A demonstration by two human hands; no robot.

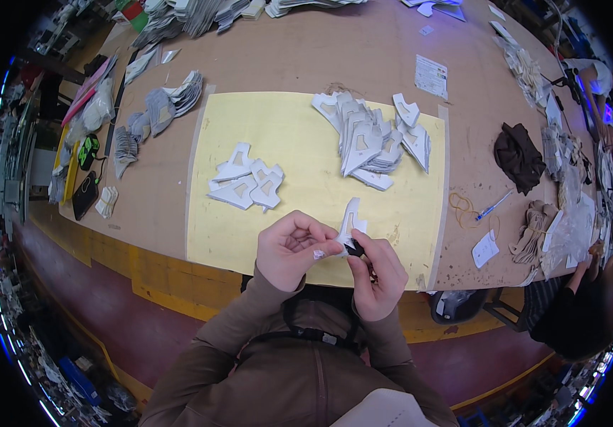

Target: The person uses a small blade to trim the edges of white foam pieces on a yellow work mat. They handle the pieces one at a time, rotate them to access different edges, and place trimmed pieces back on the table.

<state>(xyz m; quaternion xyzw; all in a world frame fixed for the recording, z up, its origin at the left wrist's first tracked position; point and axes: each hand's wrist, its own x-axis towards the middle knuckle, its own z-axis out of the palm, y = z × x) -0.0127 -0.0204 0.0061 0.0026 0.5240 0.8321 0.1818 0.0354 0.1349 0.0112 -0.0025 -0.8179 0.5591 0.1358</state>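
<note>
Just over the near edge of the yellow sheet (239,128), both hands meet at a white, flat shoe-upper-like piece (350,213) with a cut-out opening. My right hand (379,276) is closed on its lower end, where a small black part (353,248) shows between the fingers. My left hand (294,248) pinches at the piece's left edge, thumb and forefinger together; a small pale spot shows at the thumb. A few similar white pieces (239,186) lie to the left on the sheet. A larger overlapping pile of them (363,139) lies to the right.
Stacks of grey pieces (160,107) lie at the left, near a black phone (86,196) and a green tape measure (88,151). On the right are a dark cloth (518,158), a blue pen (494,204) and a bundle of brown pieces (534,231). Another person (580,313) sits at the right.
</note>
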